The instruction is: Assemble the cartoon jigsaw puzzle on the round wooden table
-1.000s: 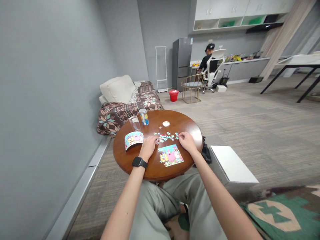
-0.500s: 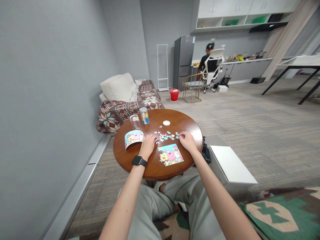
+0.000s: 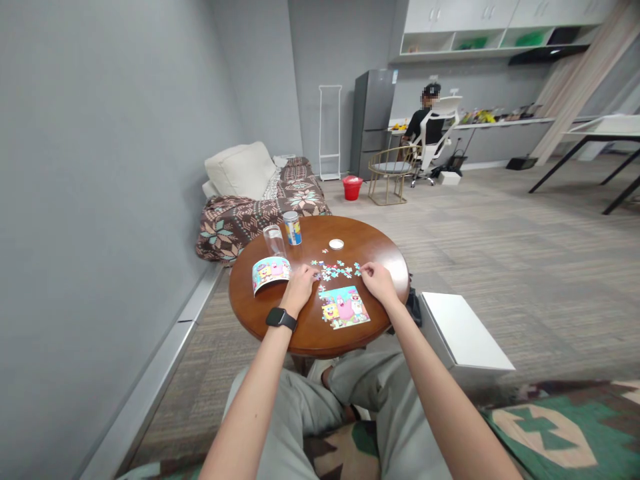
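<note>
- Head view: our left hand [image 3: 301,283], curled, is at the left of the loose pieces [image 3: 334,272]; our right hand [image 3: 379,279], narrowed, at their right. We cannot tell whether either grips one.
- The part-joined puzzle [image 3: 346,307] lies nearer us on the table [image 3: 363,235]; we should spread pieces singly, matching its ragged left edge.

The left hand [image 3: 301,285], fingers [image 3: 310,272] bent, sits apart from the right hand [image 3: 379,281]; outstretched forearms [image 3: 271,370] extend behind each.

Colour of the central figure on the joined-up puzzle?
Pink central figure; shows best in the head view.
</note>
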`<state>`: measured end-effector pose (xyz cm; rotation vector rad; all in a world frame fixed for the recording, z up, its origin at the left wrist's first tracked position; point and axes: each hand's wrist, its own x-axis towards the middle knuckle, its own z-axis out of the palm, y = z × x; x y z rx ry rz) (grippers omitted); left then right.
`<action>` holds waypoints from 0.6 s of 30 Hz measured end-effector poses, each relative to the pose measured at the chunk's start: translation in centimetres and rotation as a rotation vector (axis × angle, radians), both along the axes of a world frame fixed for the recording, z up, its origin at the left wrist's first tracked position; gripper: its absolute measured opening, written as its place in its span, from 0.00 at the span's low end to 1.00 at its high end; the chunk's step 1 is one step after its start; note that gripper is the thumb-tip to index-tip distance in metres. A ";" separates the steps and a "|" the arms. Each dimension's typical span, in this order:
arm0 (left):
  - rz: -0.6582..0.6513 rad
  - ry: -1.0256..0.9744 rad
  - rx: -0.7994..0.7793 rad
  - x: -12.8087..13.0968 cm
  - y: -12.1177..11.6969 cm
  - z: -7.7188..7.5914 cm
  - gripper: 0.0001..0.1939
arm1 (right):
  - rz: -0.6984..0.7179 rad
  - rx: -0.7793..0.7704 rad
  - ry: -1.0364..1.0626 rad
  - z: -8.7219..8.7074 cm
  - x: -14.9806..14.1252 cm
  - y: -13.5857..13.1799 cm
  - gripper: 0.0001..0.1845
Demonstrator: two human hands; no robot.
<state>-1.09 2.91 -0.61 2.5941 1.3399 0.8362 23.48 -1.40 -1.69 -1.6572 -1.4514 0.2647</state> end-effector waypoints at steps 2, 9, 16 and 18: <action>-0.001 -0.017 -0.009 0.0 -0.2 0.2 0.06 | 0.001 0.004 -0.004 0.0 0.0 0.0 0.10; -0.096 -0.167 -0.097 0.1 -1.1 1.6 0.06 | 0.001 -0.007 -0.017 -0.1 0.1 0.1 0.11; -0.143 -0.253 -0.178 0.0 -2.0 2.5 0.07 | -0.001 -0.002 -0.020 -0.2 0.2 0.1 0.10; -0.137 -0.168 -0.151 0.1 -2.1 2.4 0.06 | -0.006 0.004 -0.015 -0.2 0.1 0.1 0.10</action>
